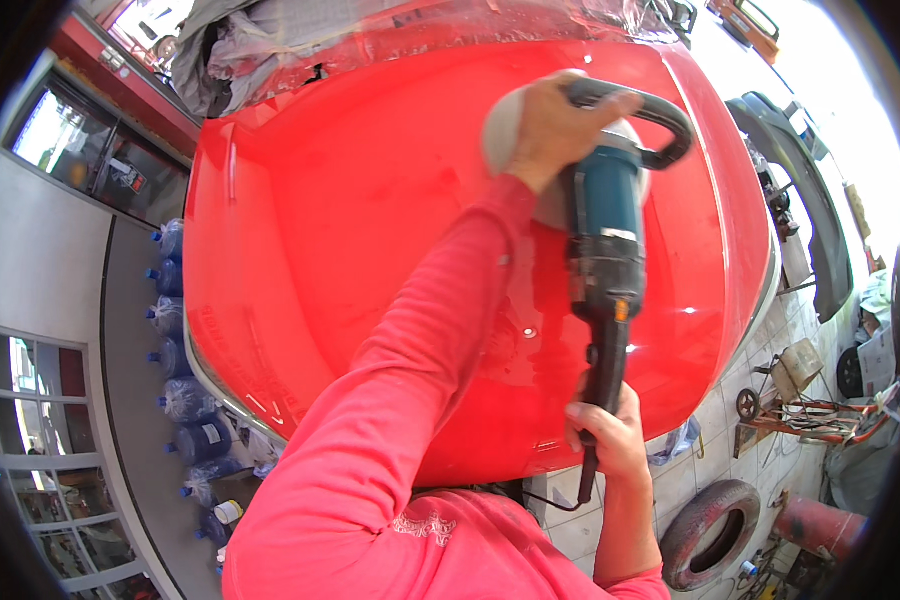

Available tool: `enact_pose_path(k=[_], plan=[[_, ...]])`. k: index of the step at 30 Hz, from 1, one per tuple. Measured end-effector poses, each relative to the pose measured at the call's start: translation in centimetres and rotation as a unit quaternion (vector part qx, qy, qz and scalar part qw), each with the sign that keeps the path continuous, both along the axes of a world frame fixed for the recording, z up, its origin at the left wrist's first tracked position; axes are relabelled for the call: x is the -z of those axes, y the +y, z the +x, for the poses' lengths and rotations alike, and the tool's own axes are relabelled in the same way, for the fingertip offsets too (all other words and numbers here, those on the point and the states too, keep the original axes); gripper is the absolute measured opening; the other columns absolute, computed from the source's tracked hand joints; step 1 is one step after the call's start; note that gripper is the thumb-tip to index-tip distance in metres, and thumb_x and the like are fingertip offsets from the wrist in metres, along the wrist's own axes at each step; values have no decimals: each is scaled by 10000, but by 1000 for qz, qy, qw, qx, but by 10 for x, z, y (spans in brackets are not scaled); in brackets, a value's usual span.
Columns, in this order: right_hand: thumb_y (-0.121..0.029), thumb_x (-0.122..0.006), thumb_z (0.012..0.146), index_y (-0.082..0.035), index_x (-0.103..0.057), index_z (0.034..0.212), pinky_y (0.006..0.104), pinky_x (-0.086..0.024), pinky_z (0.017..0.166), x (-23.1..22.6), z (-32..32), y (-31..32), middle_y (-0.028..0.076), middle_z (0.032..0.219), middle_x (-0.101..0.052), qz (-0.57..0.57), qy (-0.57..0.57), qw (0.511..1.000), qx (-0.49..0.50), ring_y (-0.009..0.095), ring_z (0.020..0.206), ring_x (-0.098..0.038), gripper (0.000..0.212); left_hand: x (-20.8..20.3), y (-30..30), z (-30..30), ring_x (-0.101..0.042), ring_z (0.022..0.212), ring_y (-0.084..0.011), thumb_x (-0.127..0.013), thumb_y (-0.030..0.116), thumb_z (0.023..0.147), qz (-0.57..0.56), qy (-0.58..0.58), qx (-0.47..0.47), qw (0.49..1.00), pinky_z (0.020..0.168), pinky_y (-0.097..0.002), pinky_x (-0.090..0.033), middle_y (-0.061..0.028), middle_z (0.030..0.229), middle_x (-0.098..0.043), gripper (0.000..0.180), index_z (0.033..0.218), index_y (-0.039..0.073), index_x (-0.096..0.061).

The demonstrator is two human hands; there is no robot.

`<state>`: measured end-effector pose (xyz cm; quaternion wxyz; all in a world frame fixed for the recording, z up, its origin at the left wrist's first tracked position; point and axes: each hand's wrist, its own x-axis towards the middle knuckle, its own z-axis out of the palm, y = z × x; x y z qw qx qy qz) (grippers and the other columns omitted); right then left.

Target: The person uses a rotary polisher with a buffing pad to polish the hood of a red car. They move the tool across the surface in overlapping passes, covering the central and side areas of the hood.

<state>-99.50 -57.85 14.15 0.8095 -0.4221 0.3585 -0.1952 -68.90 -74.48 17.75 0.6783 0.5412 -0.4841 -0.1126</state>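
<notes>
"Bluish bottles stood in a row on the left, beside a red car hood. Which step was in hand?"

"Buffing, by the look of it. Toward the hood's upper right, the pale, blurred pad of a polisher seemed to lie against it."

"And the fingers?"

"Those of the left hand were closed over the looped front handle; farther right, those of the right hand grasped the rear grip."

"What did the next move call for?"

"Probably a steady sweep across the hood, with the pad held flat."

"How did the hood look?"

"Glossy and vivid red, with small bright glints and a few darker patches, perhaps reflections. The polisher was teal and black. Beyond the hood, at right, a worn tyre lay on the tiled floor."
</notes>
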Motion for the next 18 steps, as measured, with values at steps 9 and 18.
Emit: enact_pose_path(k=[9,18], plan=[[-206,-796,900,-16,-574,1175,317,-471,520,-2,118,53,13,724,-557,-53,31,953,-297,125,573,-588,400,13,223,182,-686,820,-127,-795,303,972,-40,-4,-289,957,775,-344,-532,-41,941,-798,304,992,0,-817],[-261,-770,855,10,-589,1070,392,-491,665,-16,59,34,71,772,-568,-98,60,934,-338,189,716,-604,390,20,249,130,-631,749,-141,-765,360,990,13,16,-383,924,681,-311,-478,-28,877,-739,377,970,-15,-791]])
